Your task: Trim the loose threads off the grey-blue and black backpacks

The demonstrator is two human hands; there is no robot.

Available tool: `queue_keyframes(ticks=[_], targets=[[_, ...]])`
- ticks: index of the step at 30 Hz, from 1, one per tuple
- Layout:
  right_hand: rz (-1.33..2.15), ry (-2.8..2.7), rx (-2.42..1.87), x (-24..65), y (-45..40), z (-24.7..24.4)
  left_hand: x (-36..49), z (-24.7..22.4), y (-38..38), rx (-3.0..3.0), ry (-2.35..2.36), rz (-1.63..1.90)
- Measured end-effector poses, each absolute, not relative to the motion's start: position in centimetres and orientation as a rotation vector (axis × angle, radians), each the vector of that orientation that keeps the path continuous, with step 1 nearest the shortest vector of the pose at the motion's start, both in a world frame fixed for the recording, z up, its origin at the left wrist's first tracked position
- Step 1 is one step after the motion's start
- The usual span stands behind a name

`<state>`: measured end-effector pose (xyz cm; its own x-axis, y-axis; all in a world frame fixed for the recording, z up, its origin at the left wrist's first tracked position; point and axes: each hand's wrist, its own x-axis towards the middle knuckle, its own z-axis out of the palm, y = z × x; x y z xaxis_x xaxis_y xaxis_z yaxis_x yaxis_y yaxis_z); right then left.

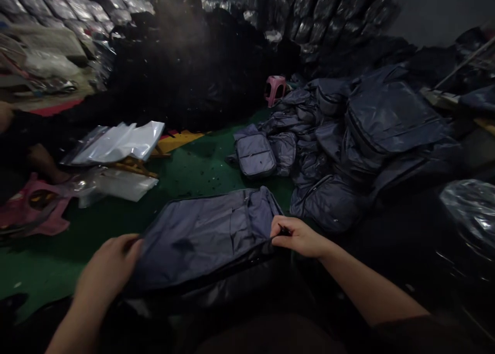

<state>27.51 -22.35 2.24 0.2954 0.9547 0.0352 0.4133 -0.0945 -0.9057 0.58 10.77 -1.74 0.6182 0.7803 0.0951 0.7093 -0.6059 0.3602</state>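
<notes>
Fingers of the right hand (pixel 300 237) are pinched together on the near right edge of the open bag (pixel 204 231), a small dark bit (pixel 284 231) showing at their tips; those of the left hand (pixel 108 263) curl at its left end, mostly hidden, so how firmly they close I cannot tell. The bag lies between both hands, its long axis running across from one to the other, so neither hand is clearly nearer
</notes>
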Motion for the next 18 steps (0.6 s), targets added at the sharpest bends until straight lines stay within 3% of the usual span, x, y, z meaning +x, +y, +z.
queue_keyframes(ticks=[5, 18], targets=[[0.882, -1.011, -1.475, 24.0, -20.6, 2.6, 5.4, 1.1, -1.3, 2.448, 0.219, 0.234], [0.879, -1.066, -1.537, 20.4, -21.6, 1.3, 5.4, -1.6, -6.9, 2.374, 0.393, 0.452]])
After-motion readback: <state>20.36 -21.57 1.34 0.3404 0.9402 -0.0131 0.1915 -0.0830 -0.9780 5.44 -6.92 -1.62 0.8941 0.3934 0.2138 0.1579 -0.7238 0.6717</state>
